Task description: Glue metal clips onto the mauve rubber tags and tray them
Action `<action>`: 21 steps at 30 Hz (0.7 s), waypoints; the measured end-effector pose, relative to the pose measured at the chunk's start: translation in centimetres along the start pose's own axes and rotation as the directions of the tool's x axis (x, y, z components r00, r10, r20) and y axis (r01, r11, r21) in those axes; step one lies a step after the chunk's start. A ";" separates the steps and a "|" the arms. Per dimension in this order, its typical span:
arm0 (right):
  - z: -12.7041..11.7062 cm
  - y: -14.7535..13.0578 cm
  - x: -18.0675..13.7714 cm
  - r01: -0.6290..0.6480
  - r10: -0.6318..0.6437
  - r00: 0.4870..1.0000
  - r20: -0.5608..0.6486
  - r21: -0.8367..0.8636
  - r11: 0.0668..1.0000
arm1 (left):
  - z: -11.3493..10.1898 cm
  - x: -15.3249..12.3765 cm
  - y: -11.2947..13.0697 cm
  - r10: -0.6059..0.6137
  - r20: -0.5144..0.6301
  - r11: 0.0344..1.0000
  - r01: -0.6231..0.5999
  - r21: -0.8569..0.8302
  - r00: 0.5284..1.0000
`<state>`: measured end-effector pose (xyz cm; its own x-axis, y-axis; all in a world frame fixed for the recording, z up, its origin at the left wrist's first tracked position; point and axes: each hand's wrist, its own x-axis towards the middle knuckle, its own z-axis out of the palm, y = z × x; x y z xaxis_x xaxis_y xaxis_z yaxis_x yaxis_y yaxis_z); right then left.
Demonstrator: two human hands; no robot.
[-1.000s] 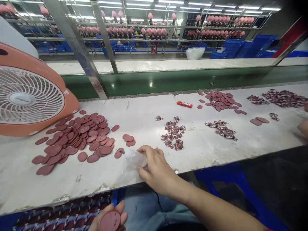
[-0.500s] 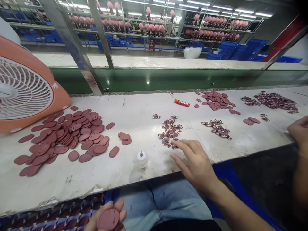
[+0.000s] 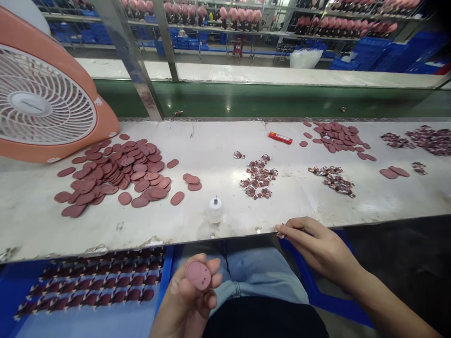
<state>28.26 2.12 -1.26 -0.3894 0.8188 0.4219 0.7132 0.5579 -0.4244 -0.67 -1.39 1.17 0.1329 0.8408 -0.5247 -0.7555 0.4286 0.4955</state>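
My left hand [image 3: 190, 295] is below the bench edge, over my lap, with its fingers closed round a maroon oval disc [image 3: 198, 275] held face up. My right hand [image 3: 312, 244] is at the front edge of the white bench [image 3: 218, 155], fingertips pinched on something tiny that I cannot make out. A small clear glue bottle [image 3: 215, 209] stands upright on the bench between my two hands. A big pile of maroon discs [image 3: 118, 173] lies to the left. A cluster of small patterned pieces [image 3: 259, 178] lies just beyond my right hand.
An orange fan [image 3: 42, 103] stands at the bench's left end. A blue tray [image 3: 88, 293] with rows of finished pieces sits below the bench on the left. More disc piles [image 3: 334, 136], a red lighter [image 3: 280, 138] and a green conveyor [image 3: 282, 101] lie farther off.
My right hand let go of the glue bottle, reached to the patterned pieces, then drew back to the bench edge with a pinch. My left hand rose with the disc.
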 end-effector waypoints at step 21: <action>-1.1 -9.3 6.4 -0.178 -0.063 0.936 0.347 0.618 0.766 | 0.1 -1.0 -1.4 -0.183 0.188 0.981 0.167 0.097 0.965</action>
<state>19.77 1.99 6.25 -0.6118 0.7779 0.1434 0.2549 0.3655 -0.8952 0.37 -2.84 1.10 0.3868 0.7953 -0.4667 -0.6566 0.5929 0.4662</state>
